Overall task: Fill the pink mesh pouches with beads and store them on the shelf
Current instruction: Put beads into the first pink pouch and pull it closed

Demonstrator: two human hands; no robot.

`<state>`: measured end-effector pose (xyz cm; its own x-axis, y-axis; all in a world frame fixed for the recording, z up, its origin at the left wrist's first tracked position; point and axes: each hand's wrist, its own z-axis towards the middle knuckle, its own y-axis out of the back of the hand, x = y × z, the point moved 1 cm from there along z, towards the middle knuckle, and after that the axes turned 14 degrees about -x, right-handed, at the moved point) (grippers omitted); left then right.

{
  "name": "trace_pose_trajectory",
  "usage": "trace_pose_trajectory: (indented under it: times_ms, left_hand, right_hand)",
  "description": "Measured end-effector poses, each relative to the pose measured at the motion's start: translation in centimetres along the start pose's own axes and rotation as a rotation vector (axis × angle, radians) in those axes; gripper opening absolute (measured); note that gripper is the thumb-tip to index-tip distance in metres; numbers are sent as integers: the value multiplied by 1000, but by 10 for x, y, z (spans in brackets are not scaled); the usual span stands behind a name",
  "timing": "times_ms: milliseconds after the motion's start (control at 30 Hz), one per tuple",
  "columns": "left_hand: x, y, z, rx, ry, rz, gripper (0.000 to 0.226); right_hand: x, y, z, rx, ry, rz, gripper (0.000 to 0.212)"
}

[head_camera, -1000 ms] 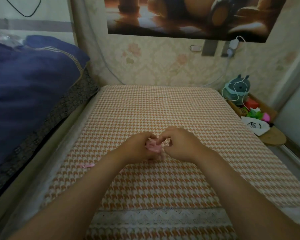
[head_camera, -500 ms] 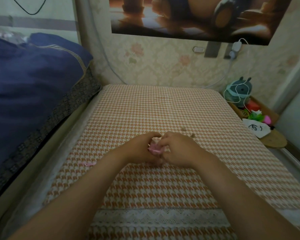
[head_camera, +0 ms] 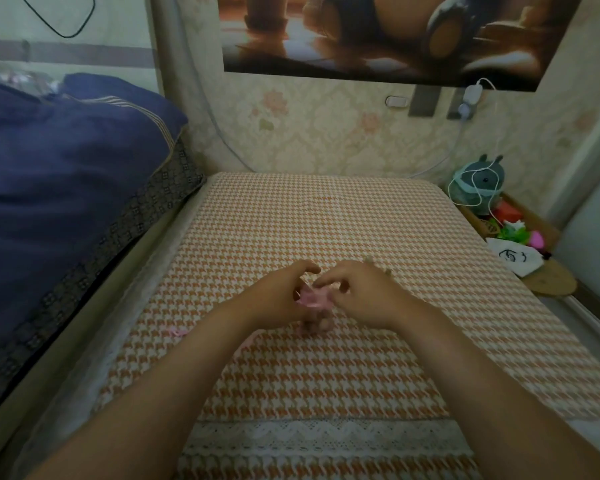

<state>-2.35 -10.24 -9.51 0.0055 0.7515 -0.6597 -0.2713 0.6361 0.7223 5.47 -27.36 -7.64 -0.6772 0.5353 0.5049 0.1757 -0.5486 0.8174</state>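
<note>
A small pink mesh pouch point(head_camera: 314, 301) sits between my two hands over the middle of the orange houndstooth table cover point(head_camera: 326, 220). Its lower part bulges with brownish beads. My left hand point(head_camera: 278, 296) holds the pouch's left side with curled fingers. My right hand point(head_camera: 357, 289) pinches its top edge from the right. A couple of loose brown beads point(head_camera: 388, 271) peek out just beyond my right hand. A pink bit point(head_camera: 177, 332) lies on the cover to the left of my left forearm.
A dark blue bedding pile point(head_camera: 66, 188) fills the left side. At the right edge stands a low wooden shelf point(head_camera: 551, 282) with a grey-green plush toy point(head_camera: 478, 185), a white drawstring bag point(head_camera: 513, 258) and green and pink items. A wall with a poster is behind.
Both hands stayed on the pouch. The fingers of both hands have spread apart a little at the top, so more of the pink mesh shows between them.
</note>
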Motion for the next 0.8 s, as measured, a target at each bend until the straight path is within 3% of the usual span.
trace_pose_trajectory:
  times_ms: [133, 333, 500, 667, 800]
  left_hand:
    - [-5, 1, -3, 0, 12, 20, 69]
    - [-11, -1, -4, 20, -17, 42, 49]
    - [-13, 0, -3, 26, -33, -9, 44]
    - [-11, 2, 0, -10, -26, -8, 8]
    - [-9, -2, 3, -114, 69, 20, 23]
  right_hand:
    - [-27, 21, 2, -175, -160, 56, 27]
    - [-63, 21, -7, -106, -287, -219, 26]
    - [-64, 11, -5, -19, -273, -313, 14]
    - [-59, 1, -2, -44, -204, -390, 16]
    - [-55, -3, 3, -77, -200, -358, 16]
